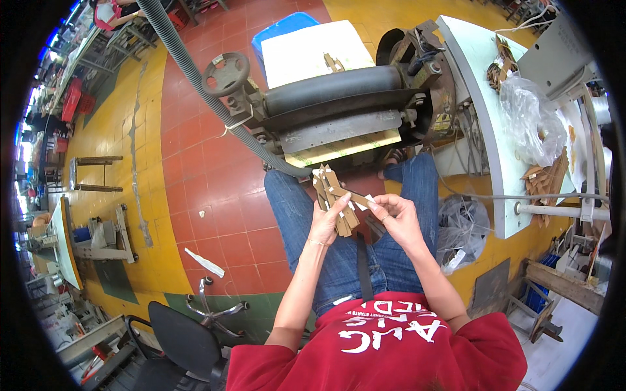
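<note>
Now | left hand (324,221) grips cardboard stack (334,199) | right hand (396,215) pinches its strip edge | lap open.

Bright even daylight — sharp, fisheye-bent edges

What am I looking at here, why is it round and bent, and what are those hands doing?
This is one picture from a wide fisheye camera worn on a person's head, looking down, so straight edges curve. The person sits in a red shirt and jeans. Their left hand grips a stack of tan cut pieces, and the right hand pinches one piece at its end. In front stands a machine with a dark roller, a handwheel and a grey ribbed hose. To the right, a white table carries more tan pieces and a clear plastic bag.
</note>
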The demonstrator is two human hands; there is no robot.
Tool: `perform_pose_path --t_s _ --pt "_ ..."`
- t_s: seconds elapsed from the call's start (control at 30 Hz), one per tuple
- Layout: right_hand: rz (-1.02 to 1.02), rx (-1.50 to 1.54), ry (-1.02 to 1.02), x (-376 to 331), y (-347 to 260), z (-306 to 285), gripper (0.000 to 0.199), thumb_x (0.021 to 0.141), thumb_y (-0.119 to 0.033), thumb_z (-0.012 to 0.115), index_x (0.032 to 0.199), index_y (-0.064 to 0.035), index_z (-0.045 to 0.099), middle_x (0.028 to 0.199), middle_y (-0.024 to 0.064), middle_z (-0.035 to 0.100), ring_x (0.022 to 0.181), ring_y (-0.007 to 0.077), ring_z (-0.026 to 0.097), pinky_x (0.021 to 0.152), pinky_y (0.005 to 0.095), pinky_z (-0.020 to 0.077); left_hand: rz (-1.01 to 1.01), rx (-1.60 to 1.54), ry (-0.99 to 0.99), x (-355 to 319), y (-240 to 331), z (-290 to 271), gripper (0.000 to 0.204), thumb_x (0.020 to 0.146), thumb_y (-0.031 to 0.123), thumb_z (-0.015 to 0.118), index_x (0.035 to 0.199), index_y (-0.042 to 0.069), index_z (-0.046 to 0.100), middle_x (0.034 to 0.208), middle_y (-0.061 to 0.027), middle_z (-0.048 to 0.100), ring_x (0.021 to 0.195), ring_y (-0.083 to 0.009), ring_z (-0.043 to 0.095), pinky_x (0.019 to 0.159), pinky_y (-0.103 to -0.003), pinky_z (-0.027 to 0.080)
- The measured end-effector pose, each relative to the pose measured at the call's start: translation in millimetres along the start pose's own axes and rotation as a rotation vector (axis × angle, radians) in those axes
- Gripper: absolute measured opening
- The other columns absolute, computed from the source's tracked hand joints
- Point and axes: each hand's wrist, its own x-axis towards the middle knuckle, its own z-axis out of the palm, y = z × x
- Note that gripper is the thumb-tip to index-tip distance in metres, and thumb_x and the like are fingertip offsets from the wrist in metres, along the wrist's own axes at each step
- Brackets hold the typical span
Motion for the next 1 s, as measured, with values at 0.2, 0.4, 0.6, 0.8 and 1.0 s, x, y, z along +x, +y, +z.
perform_pose_path --t_s 0.2,0.4,0.6,0.8,1.0 --pt "0.009 0.046 -0.037 -4 -10 -7 0.015 0.083 -0.010 0.068 0.094 0.0010 0.069 0.076 0.0011 0.067 0.064 0.0036 0.056 0.058 0.0189 0.0445 0.013 0.122 -0.063 -4 6 1 0.040 0.080 0.008 0.070 0.113 0.005 0.048 0.096 -0.0057 0.059 0.082 -0.0156 0.062 0.071 -0.031 0.055" --pt "-0.046 0.061 -0.171 -13 -29 -21 0.014 0.080 -0.008 0.071 0.091 0.0008 0.070 0.083 0.0051 0.069 0.073 0.0079 0.060 0.067 0.0231 0.0477 0.094 0.129 -0.175 -18 14 5 0.037 0.077 0.003 0.070 0.108 0.004 0.051 0.092 -0.0066 0.061 0.086 -0.0147 0.061 0.074 -0.029 0.052" --pt "-0.504 -0.152 -0.189 -30 -49 -27 0.018 0.071 -0.004 0.075 0.088 -0.0087 0.074 0.089 0.0072 0.067 0.081 0.0171 0.061 0.070 0.0262 0.0475 0.224 -0.040 -0.490 -31 21 10 0.040 0.070 -0.002 0.074 0.099 0.009 0.049 0.088 -0.0080 0.061 0.088 -0.0212 0.054 0.073 -0.033 0.050" --pt "-0.626 -0.085 -0.202 -38 -57 -33 0.017 0.070 -0.009 0.076 0.087 -0.0099 0.074 0.085 0.0028 0.067 0.077 0.0181 0.059 0.069 0.0285 0.0462 0.186 -0.196 -0.776 -35 35 22 0.035 0.074 0.009 0.076 0.097 0.008 0.050 0.084 -0.0119 0.062 0.083 -0.0223 0.052 0.065 -0.033 0.049" --pt "-0.747 -0.201 -0.188 -39 -60 -38 0.016 0.071 -0.014 0.076 0.087 -0.0114 0.074 0.091 0.0026 0.069 0.078 0.0196 0.059 0.072 0.0301 0.0447 0.134 -0.227 -0.750 -41 40 30 0.034 0.075 0.015 0.076 0.096 0.008 0.050 0.084 -0.0126 0.062 0.082 -0.0217 0.052 0.070 -0.034 0.045"
